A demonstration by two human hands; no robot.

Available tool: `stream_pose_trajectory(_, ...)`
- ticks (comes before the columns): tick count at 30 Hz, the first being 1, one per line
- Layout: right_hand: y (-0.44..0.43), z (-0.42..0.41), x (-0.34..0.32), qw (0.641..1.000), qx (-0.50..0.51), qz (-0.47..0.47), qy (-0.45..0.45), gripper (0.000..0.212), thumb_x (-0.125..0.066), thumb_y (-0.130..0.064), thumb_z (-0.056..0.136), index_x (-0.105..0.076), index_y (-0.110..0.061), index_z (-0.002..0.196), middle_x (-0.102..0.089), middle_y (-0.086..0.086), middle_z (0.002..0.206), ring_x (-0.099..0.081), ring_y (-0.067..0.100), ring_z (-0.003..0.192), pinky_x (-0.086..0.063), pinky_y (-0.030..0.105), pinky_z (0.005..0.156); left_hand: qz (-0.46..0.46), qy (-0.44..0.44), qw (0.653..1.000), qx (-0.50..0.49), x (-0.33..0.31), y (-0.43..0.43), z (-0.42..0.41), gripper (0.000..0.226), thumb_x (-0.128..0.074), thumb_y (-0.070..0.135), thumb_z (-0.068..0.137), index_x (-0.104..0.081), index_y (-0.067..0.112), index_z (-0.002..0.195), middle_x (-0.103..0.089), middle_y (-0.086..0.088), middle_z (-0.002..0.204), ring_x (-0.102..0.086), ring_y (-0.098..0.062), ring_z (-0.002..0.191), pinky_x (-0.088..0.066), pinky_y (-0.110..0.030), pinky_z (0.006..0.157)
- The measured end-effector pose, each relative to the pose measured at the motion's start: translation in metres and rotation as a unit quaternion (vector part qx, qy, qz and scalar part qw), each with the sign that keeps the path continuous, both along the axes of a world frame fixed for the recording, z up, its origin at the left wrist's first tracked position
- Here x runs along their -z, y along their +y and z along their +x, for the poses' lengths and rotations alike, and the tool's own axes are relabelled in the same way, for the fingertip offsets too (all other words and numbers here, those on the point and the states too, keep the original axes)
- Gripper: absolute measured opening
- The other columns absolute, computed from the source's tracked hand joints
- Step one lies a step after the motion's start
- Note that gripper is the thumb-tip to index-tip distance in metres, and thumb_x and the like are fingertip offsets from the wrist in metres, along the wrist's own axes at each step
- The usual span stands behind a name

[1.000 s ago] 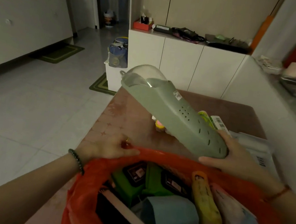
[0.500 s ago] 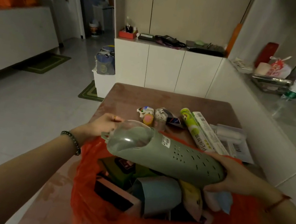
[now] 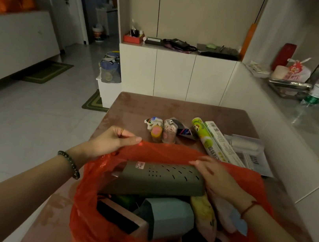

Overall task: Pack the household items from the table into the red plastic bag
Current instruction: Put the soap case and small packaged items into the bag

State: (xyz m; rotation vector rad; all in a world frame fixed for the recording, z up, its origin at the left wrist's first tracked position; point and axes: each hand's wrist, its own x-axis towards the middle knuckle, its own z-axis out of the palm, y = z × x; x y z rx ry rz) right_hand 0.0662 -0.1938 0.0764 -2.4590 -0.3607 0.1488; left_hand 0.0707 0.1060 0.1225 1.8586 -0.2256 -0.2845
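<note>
Left hand [image 3: 110, 141]: pinches the far left rim of the red bag [image 3: 150, 149] between thumb and fingers, holding the mouth open.
Red bag: thin, limp film that probably won't stay open unless its rim is held; it stands on the near end of the table [image 3: 177, 109], already crowded with boxes and packets.
Green case [image 3: 158, 176]: lies inside the bag mouth on top of the other goods, just under the far rim.
Case, axis: long axis runs left to right; the labelled end points left, the other end sits under the right hand.
Case, handling: looks like stiff, hollow, light plastic with vent slots. It is smooth, so best held round either end.
Right hand [image 3: 218, 179]: lies over the right end of the case, fingers reaching toward the rim; whether it grips or only rests there, I cannot tell.
Rolls [image 3: 207, 140]: not yet packed, lying on the table beyond the bag, pointing away and to the left.
</note>
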Motion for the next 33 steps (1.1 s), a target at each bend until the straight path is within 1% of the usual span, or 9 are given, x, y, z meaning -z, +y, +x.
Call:
stream_pose_trajectory(3,-0.016,0.019,0.006,0.987,0.08,-0.071,-0.118,0.04,-0.054,-0.027,0.09,-0.05,-0.019,0.129,-0.046,0.006,0.136,-0.043,0.024,0.127,-0.038,0.039,0.104,-0.026,0.003,0.999,0.022,0.002,0.0,-0.003,0.048,-0.075,0.068,0.043,-0.073,0.024,0.062,-0.071,0.004,0.06,-0.064,-0.006,0.052,-0.048,-0.016,0.049)
stream_pose_trajectory(6,-0.03,0.031,0.021,0.979,0.07,-0.184,-0.043,0.023,-0.051,-0.02,0.091,-0.063,-0.016,0.109,-0.064,0.009,0.114,-0.059,0.027,0.108,-0.049,0.036,0.087,-0.035,0.003,0.999,0.025,0.004,0.0,-0.002,0.05,-0.075,0.069,0.042,-0.074,0.024,0.064,-0.072,0.003,0.063,-0.066,-0.006,0.056,-0.05,-0.015,0.052)
stream_pose_trajectory(12,-0.038,0.049,-0.003,0.979,0.114,-0.079,-0.148,0.018,-0.053,-0.012,0.088,-0.07,-0.014,0.096,-0.07,0.012,0.107,-0.062,0.031,0.102,-0.054,0.043,0.078,-0.084,-0.024,0.994,-0.06,-0.002,0.018,0.015,0.038,-0.076,0.051,0.058,-0.076,0.018,0.076,-0.074,-0.006,0.075,-0.069,-0.019,0.07,-0.057,-0.03,0.066)
stream_pose_trajectory(15,-0.044,0.057,-0.011,0.995,0.018,-0.077,-0.06,0.02,-0.056,-0.02,0.089,-0.066,-0.026,0.073,-0.069,0.0,0.088,-0.062,0.017,0.088,-0.05,0.036,0.077,-0.041,-0.002,0.999,-0.016,-0.004,0.027,0.02,0.051,-0.077,0.062,0.048,-0.074,0.018,0.072,-0.072,-0.002,0.069,-0.067,-0.015,0.063,-0.056,-0.022,0.06)
stream_pose_trajectory(18,-0.051,0.07,-0.014,0.977,-0.089,-0.178,0.076,0.032,-0.058,-0.025,0.088,-0.053,-0.037,0.06,-0.058,-0.011,0.071,-0.055,0.004,0.071,-0.044,0.026,0.073,0.058,0.053,0.997,0.023,-0.001,0.029,0.028,0.06,-0.071,0.065,0.053,-0.073,0.014,0.084,-0.072,-0.011,0.084,-0.068,-0.026,0.078,-0.057,-0.026,0.071)
stream_pose_trajectory(22,-0.047,0.093,-0.021,0.927,-0.169,-0.238,0.235,0.023,-0.061,-0.034,0.085,-0.068,-0.013,0.078,-0.057,-0.004,0.073,-0.05,0.001,0.063,-0.042,0.019,0.069,0.166,0.153,0.969,0.1,-0.002,0.038,0.045,0.082,-0.064,0.079,0.049,-0.066,0.021,0.108,-0.071,-0.003,0.11,-0.067,-0.019,0.101,-0.05,-0.036,0.097)
stream_pose_trajectory(26,-0.032,0.124,-0.046,0.894,-0.174,-0.205,0.359,0.032,-0.049,-0.048,0.087,-0.061,-0.023,0.103,-0.06,-0.009,0.096,-0.059,0.007,0.088,-0.051,0.025,0.081,0.221,0.229,0.941,0.114,-0.006,0.043,0.07,0.077,-0.051,0.085,0.054,-0.055,0.035,0.113,-0.063,0.007,0.116,-0.061,-0.01,0.106,-0.051,-0.028,0.092)
stream_pose_trajectory(29,-0.005,0.16,-0.042,0.958,-0.111,-0.133,0.229,0.044,-0.05,-0.044,0.089,-0.052,-0.017,0.123,-0.058,0.0,0.114,-0.057,0.015,0.104,-0.049,0.028,0.088,0.269,0.173,0.947,0.032,0.007,0.031,0.102,0.058,-0.042,0.061,0.084,-0.051,0.021,0.126,-0.061,-0.004,0.117,-0.062,-0.018,0.101,-0.053,-0.029,0.085)
stream_pose_trajectory(33,0.041,0.199,0.006,0.992,0.006,0.015,0.124,0.075,-0.077,-0.032,0.071,-0.041,-0.013,0.133,-0.055,0.009,0.127,-0.054,0.021,0.115,-0.045,0.03,0.093,0.261,0.077,0.961,-0.043,0.037,-0.009,0.145,0.05,-0.057,0.033,0.088,-0.043,0.014,0.132,-0.054,-0.004,0.111,-0.057,-0.018,0.091,-0.046,-0.018,0.066)
